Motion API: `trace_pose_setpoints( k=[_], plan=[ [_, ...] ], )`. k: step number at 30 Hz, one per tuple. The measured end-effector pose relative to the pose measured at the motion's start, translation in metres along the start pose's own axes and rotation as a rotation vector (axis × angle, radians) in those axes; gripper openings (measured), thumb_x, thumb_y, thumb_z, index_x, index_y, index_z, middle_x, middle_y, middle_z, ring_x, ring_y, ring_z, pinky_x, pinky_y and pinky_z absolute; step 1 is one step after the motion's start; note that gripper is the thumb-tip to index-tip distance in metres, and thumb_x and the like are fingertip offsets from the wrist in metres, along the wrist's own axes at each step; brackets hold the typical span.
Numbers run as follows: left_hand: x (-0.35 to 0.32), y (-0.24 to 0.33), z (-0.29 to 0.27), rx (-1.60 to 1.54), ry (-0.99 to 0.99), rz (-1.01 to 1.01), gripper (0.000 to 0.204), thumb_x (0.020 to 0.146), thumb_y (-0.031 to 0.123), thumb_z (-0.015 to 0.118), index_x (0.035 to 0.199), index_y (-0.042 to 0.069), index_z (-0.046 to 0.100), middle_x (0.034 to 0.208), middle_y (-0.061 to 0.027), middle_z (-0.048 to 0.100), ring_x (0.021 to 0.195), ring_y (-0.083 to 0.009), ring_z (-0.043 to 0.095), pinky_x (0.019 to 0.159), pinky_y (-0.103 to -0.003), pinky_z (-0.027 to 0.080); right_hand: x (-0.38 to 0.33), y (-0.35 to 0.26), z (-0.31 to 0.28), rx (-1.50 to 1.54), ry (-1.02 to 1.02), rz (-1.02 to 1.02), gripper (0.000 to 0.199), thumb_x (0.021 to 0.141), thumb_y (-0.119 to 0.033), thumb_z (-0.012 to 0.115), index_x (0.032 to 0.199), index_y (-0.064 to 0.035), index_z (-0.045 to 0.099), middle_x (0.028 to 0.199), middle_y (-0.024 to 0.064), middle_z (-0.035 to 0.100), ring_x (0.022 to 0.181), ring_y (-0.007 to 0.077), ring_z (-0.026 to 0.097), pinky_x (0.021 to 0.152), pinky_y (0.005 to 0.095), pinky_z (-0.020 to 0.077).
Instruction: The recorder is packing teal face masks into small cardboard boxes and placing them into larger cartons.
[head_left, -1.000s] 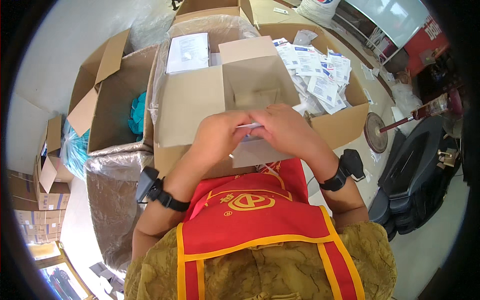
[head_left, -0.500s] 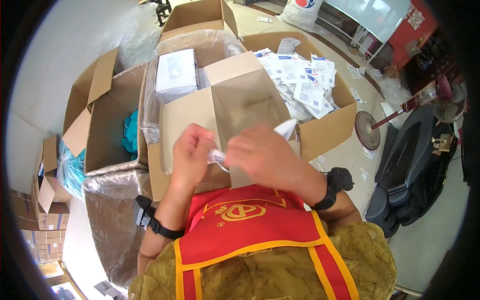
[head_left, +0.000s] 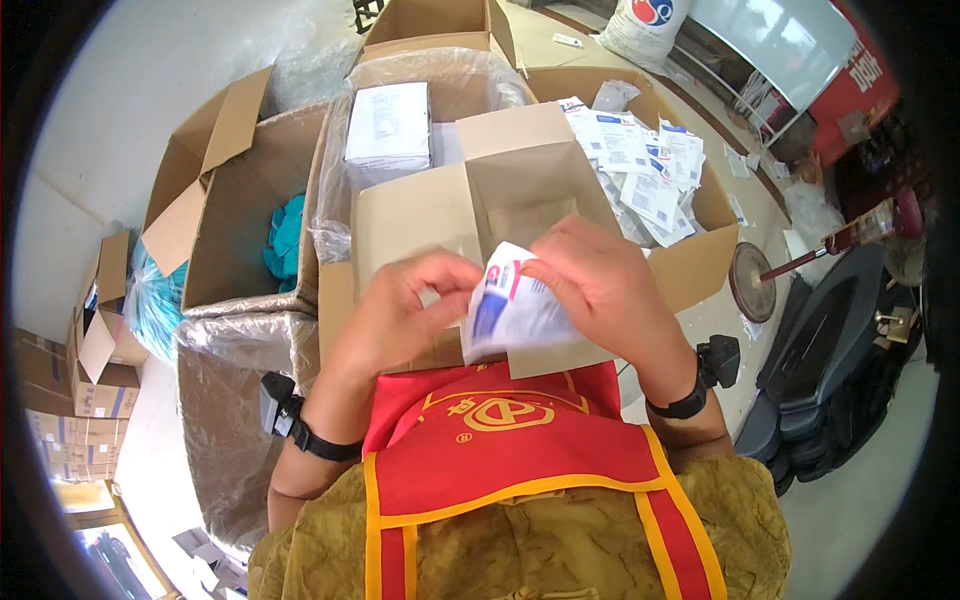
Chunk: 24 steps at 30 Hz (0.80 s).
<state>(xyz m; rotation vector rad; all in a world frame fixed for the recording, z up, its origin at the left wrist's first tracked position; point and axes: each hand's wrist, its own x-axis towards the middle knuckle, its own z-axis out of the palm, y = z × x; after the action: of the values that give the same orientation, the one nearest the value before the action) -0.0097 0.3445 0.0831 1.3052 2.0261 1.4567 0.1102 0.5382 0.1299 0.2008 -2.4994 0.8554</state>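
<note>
Item 1: white packet (head_left: 510, 310) with blue and pink-red print, slightly blurred; held aloft over the near side of an open cardboard carton (head_left: 540, 185), in front of the chest.
Item 2: right hand (head_left: 590, 285), closed on the packet's upper right part, thumb on the printed face.
Item 3: left hand (head_left: 410, 300), blurred, fingers and thumb curved with a gap between; fingertips at the packet's left edge, contact impossible to tell.
Item 4: white box (head_left: 388, 125), set in a plastic-lined carton (head_left: 465, 75) behind the open one.
Item 5: white printed packets (head_left: 650, 180), loosely heaped in a carton (head_left: 705, 262) to the right.
Item 6: teal material (head_left: 287, 245), crumpled, low inside a tall carton (head_left: 232, 235) to the left.
Item 7: red apron (head_left: 520, 455) with yellow trim, worn over a brown patterned garment (head_left: 500, 550).
Item 8: black devices (head_left: 718, 360), strapped one to each wrist.
</note>
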Motion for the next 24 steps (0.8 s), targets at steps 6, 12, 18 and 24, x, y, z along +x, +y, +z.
trace_pose_setpoints(
  k=[6, 12, 18, 24],
  plan=[
    [-0.009, 0.025, 0.003, -0.701, -0.272, -0.336, 0.027, 0.086, -0.006, 0.055, 0.112, -0.003, 0.055, 0.102, -0.0049, 0.063, 0.092, -0.0093, 0.058, 0.080, -0.024, 0.048, -0.002, -0.007, 0.013, -0.206, 0.000, -0.178, 0.010, 0.075, -0.007, 0.067, 0.080, -0.0048, 0.058, 0.073, 0.0089, 0.053, 0.066, 0.0250, 0.056, 0.057, 0.0346, 0.0447],
    [-0.012, 0.036, 0.012, 0.132, -0.173, 0.014, 0.023, 0.084, 0.001, 0.059, 0.107, 0.005, 0.056, 0.089, -0.0043, 0.064, 0.081, -0.0107, 0.061, 0.071, -0.026, 0.050, -0.013, -0.021, 0.008, -0.227, -0.141, -0.326, 0.012, 0.072, -0.010, 0.066, 0.082, -0.0081, 0.061, 0.076, 0.0064, 0.056, 0.068, 0.0234, 0.058, 0.057, 0.0341, 0.0464],
    [-0.009, 0.003, -0.017, -0.287, 0.494, -0.243, 0.013, 0.085, 0.003, 0.062, 0.095, 0.004, 0.054, 0.079, -0.0018, 0.061, 0.068, -0.0080, 0.058, 0.059, -0.023, 0.048, -0.015, 0.038, -0.063, -0.163, 0.354, 0.409, 0.012, 0.087, -0.014, 0.058, 0.092, -0.0045, 0.064, 0.080, 0.0100, 0.061, 0.069, 0.0177, 0.058, 0.064, 0.0285, 0.0465],
    [-0.001, 0.006, -0.017, -0.399, 0.440, -0.201, 0.013, 0.081, 0.000, 0.067, 0.090, 0.001, 0.058, 0.084, -0.0044, 0.064, 0.074, -0.0089, 0.060, 0.066, -0.022, 0.048, -0.016, 0.273, -0.164, 0.131, 0.570, 0.496, 0.032, 0.091, -0.023, 0.055, 0.111, 0.0017, 0.056, 0.097, 0.0092, 0.062, 0.087, 0.0136, 0.055, 0.079, 0.0264, 0.0431]
  ],
)
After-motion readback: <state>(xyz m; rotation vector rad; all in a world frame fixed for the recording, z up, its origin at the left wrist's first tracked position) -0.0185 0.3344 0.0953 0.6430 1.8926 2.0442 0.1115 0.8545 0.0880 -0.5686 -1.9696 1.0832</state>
